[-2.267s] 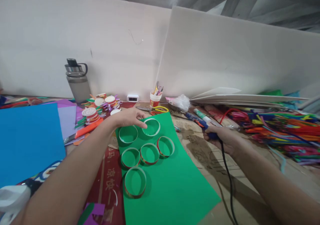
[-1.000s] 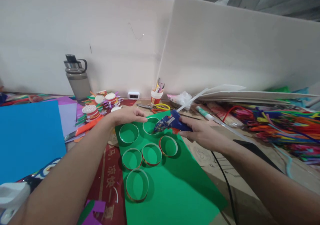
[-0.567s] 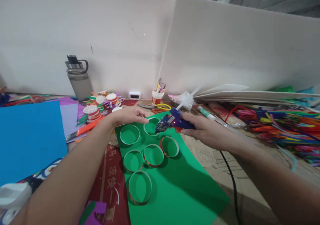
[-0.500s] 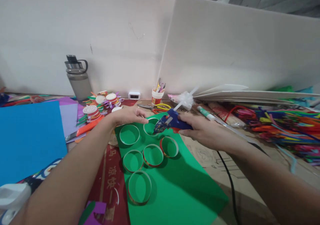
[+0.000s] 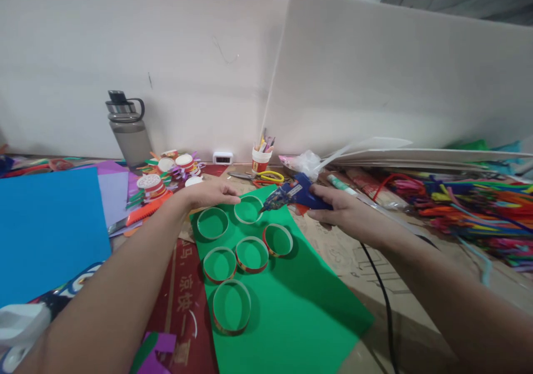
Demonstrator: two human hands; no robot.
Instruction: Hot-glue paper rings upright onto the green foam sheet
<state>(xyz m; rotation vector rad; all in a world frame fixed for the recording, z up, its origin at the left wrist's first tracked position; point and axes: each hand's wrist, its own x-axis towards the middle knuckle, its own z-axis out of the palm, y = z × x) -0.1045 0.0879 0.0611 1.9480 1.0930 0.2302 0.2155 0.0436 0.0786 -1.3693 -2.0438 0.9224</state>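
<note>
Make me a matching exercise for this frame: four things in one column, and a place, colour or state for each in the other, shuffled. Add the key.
Things:
1. Hot glue gun
2. Green sheet
3. Water bottle
4. Utility knife

Descriptions:
A. Grey, with a black lid and loop handle
B. Orange-handled
C. Lying beneath six rings
D. In the grip of the right hand

Right pairs: 1-D, 2-C, 3-A, 4-B
</note>
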